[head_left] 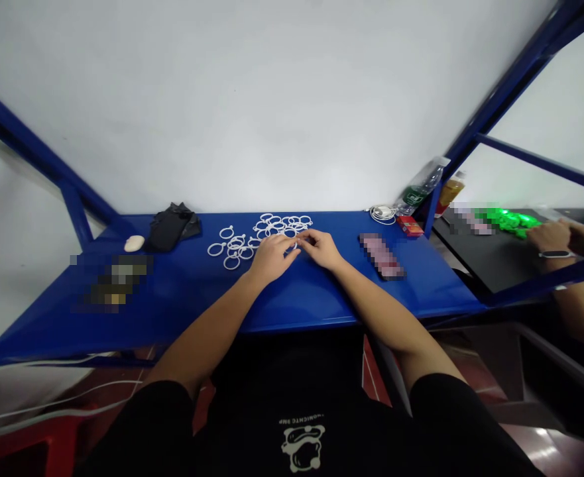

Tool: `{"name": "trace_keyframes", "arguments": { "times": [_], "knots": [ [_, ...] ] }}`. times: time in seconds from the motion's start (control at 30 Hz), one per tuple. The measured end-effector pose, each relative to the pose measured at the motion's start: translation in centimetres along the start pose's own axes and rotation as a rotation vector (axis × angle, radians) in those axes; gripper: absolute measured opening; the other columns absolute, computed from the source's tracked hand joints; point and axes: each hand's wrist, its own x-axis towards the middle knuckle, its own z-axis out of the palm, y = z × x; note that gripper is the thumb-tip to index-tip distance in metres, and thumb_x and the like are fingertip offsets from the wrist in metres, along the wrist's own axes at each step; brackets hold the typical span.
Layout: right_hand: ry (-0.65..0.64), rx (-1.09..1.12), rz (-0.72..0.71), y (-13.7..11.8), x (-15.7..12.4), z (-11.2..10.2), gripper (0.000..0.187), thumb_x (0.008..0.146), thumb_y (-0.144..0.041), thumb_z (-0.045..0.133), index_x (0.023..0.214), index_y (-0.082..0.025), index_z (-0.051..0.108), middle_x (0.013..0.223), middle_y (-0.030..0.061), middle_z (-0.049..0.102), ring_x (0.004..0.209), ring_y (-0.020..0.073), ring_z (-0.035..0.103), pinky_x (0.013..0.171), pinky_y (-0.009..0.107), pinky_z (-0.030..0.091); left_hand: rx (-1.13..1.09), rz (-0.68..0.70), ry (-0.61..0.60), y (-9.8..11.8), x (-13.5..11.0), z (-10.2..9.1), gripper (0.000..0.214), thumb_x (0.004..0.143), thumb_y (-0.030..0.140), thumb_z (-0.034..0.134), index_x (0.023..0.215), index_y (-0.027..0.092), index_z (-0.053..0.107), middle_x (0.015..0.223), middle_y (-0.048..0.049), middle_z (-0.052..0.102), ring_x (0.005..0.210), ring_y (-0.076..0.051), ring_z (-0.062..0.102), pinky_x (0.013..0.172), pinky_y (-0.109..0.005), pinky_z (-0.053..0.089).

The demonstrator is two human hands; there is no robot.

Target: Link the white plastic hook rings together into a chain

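Observation:
Thin white curtain rings [227, 232], each with a small eyelet, lie in a loose pile on the blue table [301, 298]. At the near right side of the pile, one white curtain ring [292, 249] sits between my two hands. My left hand [274, 257] is closed, thumb and fingers at the ring's left side. From the other side my right hand [322, 249] pinches at the same ring with thumb and forefinger. My fingers partly cover this ring and some rings behind it.
Left of the pile are a black plastic bag [170, 228], a pale rounded object [134, 244] and a blurred item [115, 281]. To the right lie a blurred phone-like object [381, 256], a white cable [382, 213], a red box [409, 226] and a bottle [421, 189]. A co-worker's hands [550, 237] touch green glowing things [510, 220].

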Motion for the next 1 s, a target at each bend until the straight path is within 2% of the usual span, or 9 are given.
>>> {"name": "trace_keyframes", "arguments": {
  "times": [0.17,0.3,0.4,0.5,0.67,0.77,0.87,0.93,1.0],
  "knots": [
    [0.008,0.239,0.095,0.3,0.2,0.7,0.043,0.087,-0.058,0.076,0.105,-0.019,0.08,0.075,0.0002,0.07,0.058,0.0119,0.049,0.057,0.025,0.042,-0.052,-0.044,0.051,-0.9,0.0,-0.5,0.018,0.098,0.028,0.072,0.113,0.025,0.082,0.107,-0.006,0.082,0.102,-0.028,0.074,0.097,-0.046,0.053],
    [-0.017,0.313,0.132,0.3,0.2,0.9,0.044,0.083,-0.059,0.079,0.101,-0.019,0.081,0.061,-0.0038,0.059,0.053,0.0102,0.041,0.051,0.024,0.033,-0.107,-0.078,0.086,-1.3,0.2,-0.6,0.022,0.096,0.026,0.075,0.117,0.025,0.082,0.104,-0.0046,0.084,0.097,-0.025,0.077,0.096,-0.042,0.056],
    [-0.015,0.3,0.109,-0.1,0.0,0.8,0.042,0.085,-0.058,0.08,0.099,-0.018,0.082,0.063,-0.0025,0.061,0.054,0.01,0.043,0.052,0.024,0.033,-0.152,-0.06,0.075,-1.2,0.2,-0.6,0.015,0.099,0.029,0.072,0.107,0.026,0.084,0.101,-0.0039,0.084,0.092,-0.023,0.078,0.089,-0.038,0.057],
    [-0.041,0.314,0.116,-0.4,-0.1,0.8,0.043,0.084,-0.06,0.081,0.096,-0.019,0.081,0.065,-0.0011,0.064,0.056,0.0113,0.05,0.053,0.024,0.038,-0.202,-0.033,0.076,-1.3,0.2,-0.8,0.018,0.102,0.033,0.068,0.098,0.026,0.084,0.094,-0.0029,0.084,0.084,-0.021,0.077,0.081,-0.035,0.057],
    [-0.06,0.465,0.159,-0.5,0.2,1.7,0.048,0.078,-0.063,0.086,0.092,-0.018,0.076,0.066,-0.001,0.067,0.054,0.0114,0.058,0.052,0.023,0.045,-0.215,0.034,0.1,-1.6,0.3,-1.3,0.023,0.103,0.036,0.066,0.09,0.023,0.08,0.083,-0.0026,0.08,0.077,-0.02,0.073,0.079,-0.035,0.054],
    [-0.036,0.538,0.151,-0.4,0.5,2.4,0.047,0.08,-0.06,0.085,0.097,-0.018,0.073,0.073,-0.0001,0.07,0.053,0.0102,0.059,0.052,0.023,0.048,-0.169,0.042,0.114,-1.7,0.4,-1.6,0.022,0.103,0.037,0.065,0.095,0.023,0.08,0.09,-0.0037,0.08,0.085,-0.021,0.072,0.086,-0.037,0.053],
    [-0.043,0.506,0.091,-0.4,0.4,2.7,0.043,0.088,-0.051,0.079,0.116,-0.02,0.069,0.092,0.0036,0.078,0.058,0.0108,0.064,0.057,0.024,0.054,-0.085,0.025,0.103,-2.1,0.6,-2.5,0.02,0.101,0.036,0.066,0.095,0.024,0.08,0.095,-0.0041,0.08,0.09,-0.022,0.07,0.09,-0.039,0.051],
    [-0.084,0.353,0.004,-0.4,0.1,2.6,0.042,0.096,-0.04,0.07,0.133,-0.022,0.064,0.109,0.0071,0.079,0.066,0.0125,0.068,0.067,0.029,0.06,0.019,-0.032,0.136,-3.0,0.7,-3.6,0.018,0.099,0.034,0.067,0.092,0.024,0.08,0.095,-0.0044,0.08,0.093,-0.024,0.069,0.094,-0.042,0.05],
    [-0.158,0.118,-0.114,-0.6,-0.4,2.7,0.041,0.1,-0.028,0.062,0.141,-0.022,0.061,0.124,0.0103,0.077,0.084,0.0168,0.074,0.084,0.035,0.063,0.122,-0.147,0.218,-4.4,0.7,-4.9,0.017,0.097,0.034,0.067,0.091,0.024,0.079,0.099,-0.0055,0.079,0.099,-0.027,0.068,0.098,-0.044,0.048]
  ]
}}
